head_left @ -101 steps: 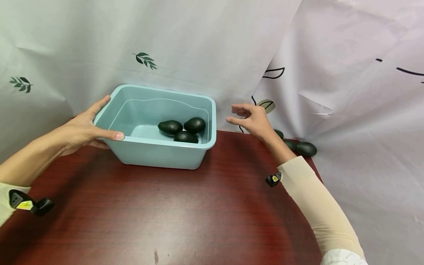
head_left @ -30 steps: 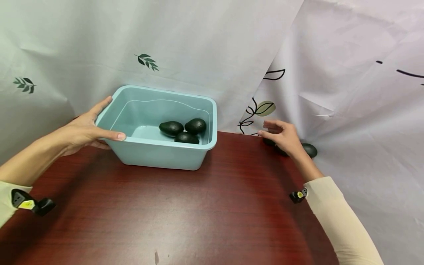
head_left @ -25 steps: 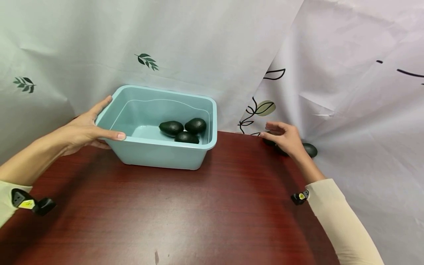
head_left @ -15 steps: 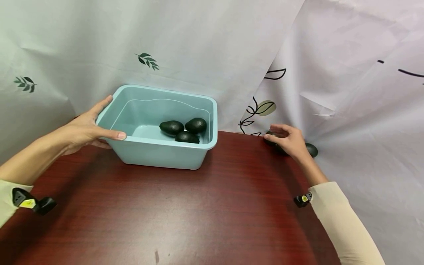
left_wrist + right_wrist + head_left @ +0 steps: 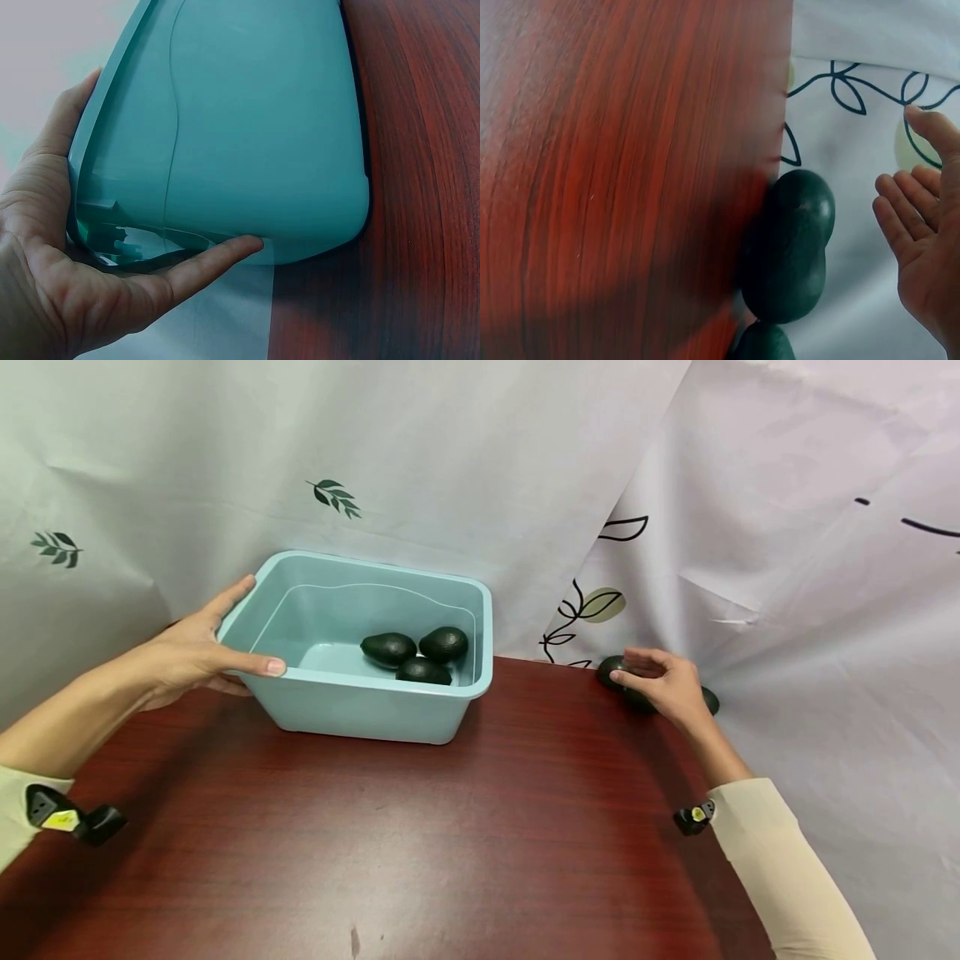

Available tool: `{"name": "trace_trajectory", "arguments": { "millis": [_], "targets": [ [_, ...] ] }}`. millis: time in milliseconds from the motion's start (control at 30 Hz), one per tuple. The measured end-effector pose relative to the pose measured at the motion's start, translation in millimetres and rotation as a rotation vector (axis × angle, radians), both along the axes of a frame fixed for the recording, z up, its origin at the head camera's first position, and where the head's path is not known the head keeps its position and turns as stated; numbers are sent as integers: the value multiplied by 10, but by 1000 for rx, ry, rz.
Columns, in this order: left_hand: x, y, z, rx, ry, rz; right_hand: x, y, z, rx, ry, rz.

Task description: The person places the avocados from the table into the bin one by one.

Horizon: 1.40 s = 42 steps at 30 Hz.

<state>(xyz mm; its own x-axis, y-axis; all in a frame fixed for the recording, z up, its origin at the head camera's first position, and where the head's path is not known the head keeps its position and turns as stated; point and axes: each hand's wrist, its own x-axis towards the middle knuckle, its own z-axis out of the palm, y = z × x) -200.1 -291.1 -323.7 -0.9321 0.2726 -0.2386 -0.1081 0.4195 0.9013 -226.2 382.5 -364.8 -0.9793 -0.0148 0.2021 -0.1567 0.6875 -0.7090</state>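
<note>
Right grip (image 5: 669, 689) hangs by the loose avocados (image 5: 610, 674) at the right end of the counter (image 5: 360, 827); thumb and fingers parted, nothing between them; the right wrist view puts the hand apart from the fruit. I count 3 in that row, partly hidden by the hand, lying close against the cloth (image 5: 810, 710). Left grip (image 5: 180, 656) holds the left end of the tub (image 5: 352, 714), thumb along the front rim; the tub stands upright on the counter, with 3 other avocados (image 5: 386, 650) grouped toward its right end.

Step in hand, my reading: right grip closing on 1 loose avocado. Best start is probably an end fruit, since 1 side of it is free; come down from above, thumb on the counter side, fingertips worked in on the cloth side; pinch across the fattest part, as the rounded skin could roll or slip. Draw it inward, never outward; the row sits right at the counter's edge, and a push could send 1 over. Lift straight up before going sideways, so the neighbours are not knocked; left grip needs only light, steady pressure, enough to stop the tub sliding.
</note>
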Motion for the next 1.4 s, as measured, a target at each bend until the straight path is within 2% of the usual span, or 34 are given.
{"name": "trace_trajectory", "arguments": {
  "millis": [333,600,1400],
  "targets": [
    [2,-1,-2,-1,-1,2,37,137,-66,-8,-12,-18],
    [10,6,-6,-10,2,2,65,229,-86,-60,-26,-26],
    [8,2,-1,-5,1,10,74,549,-170,-22,-60,-93]
  ]
}}
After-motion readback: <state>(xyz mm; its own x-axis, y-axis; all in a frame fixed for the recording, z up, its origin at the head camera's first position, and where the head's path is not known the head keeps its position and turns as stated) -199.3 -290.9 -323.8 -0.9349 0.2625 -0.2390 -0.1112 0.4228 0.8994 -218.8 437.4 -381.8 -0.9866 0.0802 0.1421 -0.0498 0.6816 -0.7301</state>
